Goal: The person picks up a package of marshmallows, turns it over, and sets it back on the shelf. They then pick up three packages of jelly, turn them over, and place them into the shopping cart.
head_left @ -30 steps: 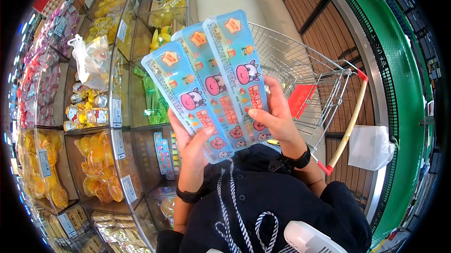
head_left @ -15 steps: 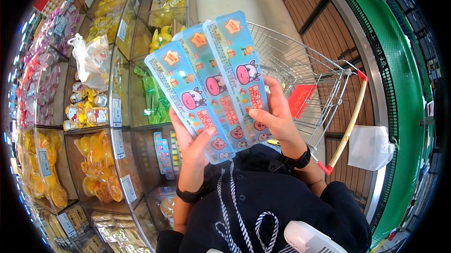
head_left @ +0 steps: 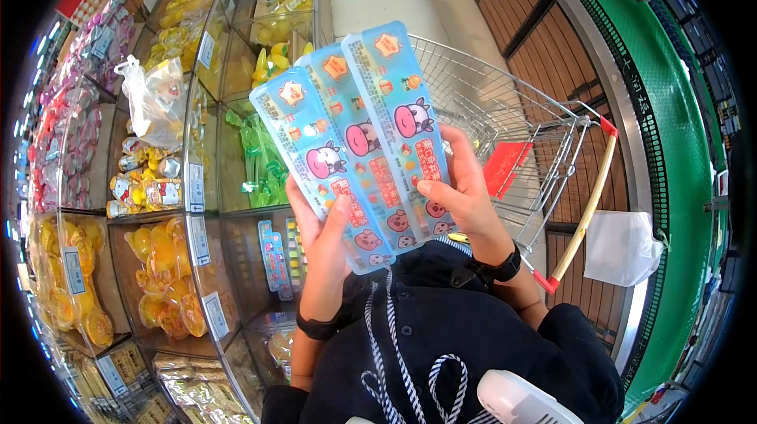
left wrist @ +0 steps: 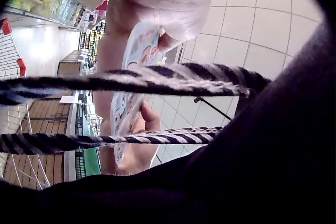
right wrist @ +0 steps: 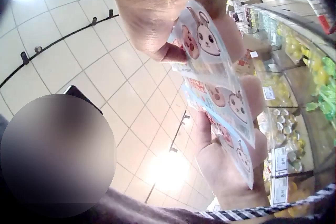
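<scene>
Three long, light-blue flat packages with cartoon cows and red lettering are fanned out in front of my body in the head view. My left hand [head_left: 319, 227] grips the left package [head_left: 298, 120], its thumb on the printed face and fingers behind. The middle package [head_left: 337, 93] lies partly under its two neighbours. On the other side my right hand [head_left: 465, 195] pinches the right package [head_left: 382, 69], thumb on the front near the red lettering. Overlapping edges of the packages [right wrist: 231, 98], with rabbit faces, show in the right wrist view.
A metal shopping cart [head_left: 544, 180] with a red-and-yellow handle stands beyond my right hand. On the left are clear shelf bins holding yellow packs [head_left: 162, 254] and green items [head_left: 256, 160]. A white plastic bag [head_left: 154, 101] hangs there. A green-covered counter edge [head_left: 682, 187] runs along the right.
The left package has swung slightly to the right, closer to the middle one, and my left thumb has shifted up along it. The right package's top has tilted a little left.
</scene>
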### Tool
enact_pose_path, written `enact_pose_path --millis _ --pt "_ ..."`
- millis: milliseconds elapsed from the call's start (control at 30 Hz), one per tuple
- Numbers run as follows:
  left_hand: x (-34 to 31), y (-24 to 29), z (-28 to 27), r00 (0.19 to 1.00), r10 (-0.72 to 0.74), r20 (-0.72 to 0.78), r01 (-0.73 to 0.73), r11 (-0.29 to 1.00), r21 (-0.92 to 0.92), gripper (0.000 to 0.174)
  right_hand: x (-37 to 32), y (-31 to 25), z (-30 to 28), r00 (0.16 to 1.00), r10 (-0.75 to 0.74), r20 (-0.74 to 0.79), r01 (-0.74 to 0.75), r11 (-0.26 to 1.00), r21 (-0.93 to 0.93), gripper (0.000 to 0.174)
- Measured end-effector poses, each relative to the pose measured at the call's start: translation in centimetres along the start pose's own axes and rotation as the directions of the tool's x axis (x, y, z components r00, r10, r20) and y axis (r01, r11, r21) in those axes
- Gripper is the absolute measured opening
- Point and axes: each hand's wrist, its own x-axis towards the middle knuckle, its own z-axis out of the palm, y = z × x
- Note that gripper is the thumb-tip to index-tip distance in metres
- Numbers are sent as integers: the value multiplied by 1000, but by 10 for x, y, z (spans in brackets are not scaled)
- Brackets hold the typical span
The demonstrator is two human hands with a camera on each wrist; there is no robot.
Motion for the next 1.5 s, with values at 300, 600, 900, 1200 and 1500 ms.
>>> enact_pose_path --millis 300,600,900,1200,1500 --pt "4 -1 -4 996 39 86 -37 999 -30 69 1 0 -2 1000 0 7 0 1000 -4 50" --pt "5 1 -1 999 15 38 -12 997 -76 72 4 0 0 999 -33 17 33 999 -3 51" --pt "6 -1 0 999 15 41 -11 997 -81 66 4 1 -1 1000 -29 6 29 999 17 52" --pt "6 -1 1 1000 8 0 -8 996 93 72 4 -2 -2 999 41 20 -41 999 -1 54" --pt "8 -3 0 999 47 -11 -46 996 77 69 4 1 -5 998 49 49 -49 999 -3 55"
